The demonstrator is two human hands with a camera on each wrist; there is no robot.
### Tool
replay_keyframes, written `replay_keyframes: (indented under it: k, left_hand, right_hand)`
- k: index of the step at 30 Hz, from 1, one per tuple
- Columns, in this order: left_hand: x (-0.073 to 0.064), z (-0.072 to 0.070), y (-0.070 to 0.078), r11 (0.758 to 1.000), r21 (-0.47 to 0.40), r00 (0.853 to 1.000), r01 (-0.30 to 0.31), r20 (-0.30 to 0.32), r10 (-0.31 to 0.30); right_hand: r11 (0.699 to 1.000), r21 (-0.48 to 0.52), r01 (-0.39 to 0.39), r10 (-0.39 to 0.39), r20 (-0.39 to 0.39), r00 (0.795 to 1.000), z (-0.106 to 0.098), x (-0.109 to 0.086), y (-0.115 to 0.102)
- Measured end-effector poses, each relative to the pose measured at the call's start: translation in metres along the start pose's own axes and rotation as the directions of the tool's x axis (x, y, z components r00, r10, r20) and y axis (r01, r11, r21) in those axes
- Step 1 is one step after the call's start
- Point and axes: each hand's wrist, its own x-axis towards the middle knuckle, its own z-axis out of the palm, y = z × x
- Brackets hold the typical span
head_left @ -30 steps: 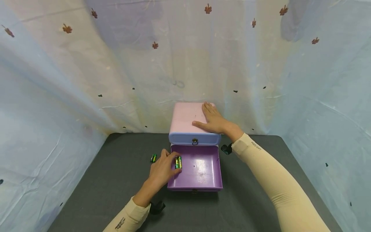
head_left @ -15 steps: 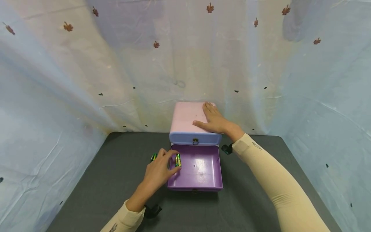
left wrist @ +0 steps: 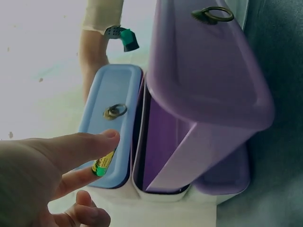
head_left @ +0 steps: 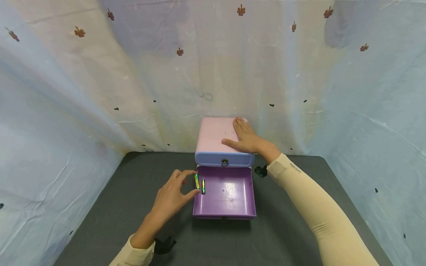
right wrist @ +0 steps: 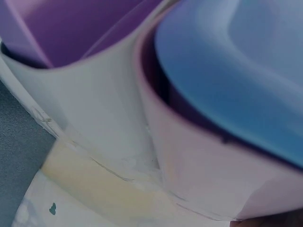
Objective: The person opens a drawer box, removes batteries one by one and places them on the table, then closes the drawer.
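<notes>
Head view shows the left hand pinching a green battery between thumb and finger at the left rim of the open purple drawer, near a second battery lying inside; the right hand (fingers straight) rests on the pink cabinet.
</notes>
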Motion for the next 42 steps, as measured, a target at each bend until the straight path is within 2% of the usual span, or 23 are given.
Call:
replay_keyframes:
  k: [13,23,31,36,42]
  left_hand:
    - [-0.006,-0.016,-0.024,0.999,0.014,0.999,-0.047,-0.019,0.048]
    - [-0.009,-0.020,-0.045,0.998,0.045,0.998,-0.052,0.026,0.051]
    - [-0.009,-0.022,-0.068,0.994,0.055,0.993,-0.092,0.085,0.087]
    - [-0.009,-0.022,-0.081,0.991,0.052,0.984,-0.127,0.133,0.119]
    - [-0.008,-0.023,-0.095,0.992,0.026,0.970,-0.127,0.212,0.119]
  right_hand:
    - [1.000,0.011,0.001,-0.001,0.000,1.000,0.002,0.000,0.001]
    - [1.000,0.006,0.008,-0.008,-0.002,1.000,0.003,0.002,0.003]
    - [1.000,0.004,0.011,-0.011,-0.007,1.000,0.002,0.002,0.003]
    - [1.000,0.002,0.004,-0.004,0.004,1.000,0.002,0.001,0.002]
    - [1.000,0.009,0.003,-0.003,-0.005,1.000,0.002,0.001,0.003]
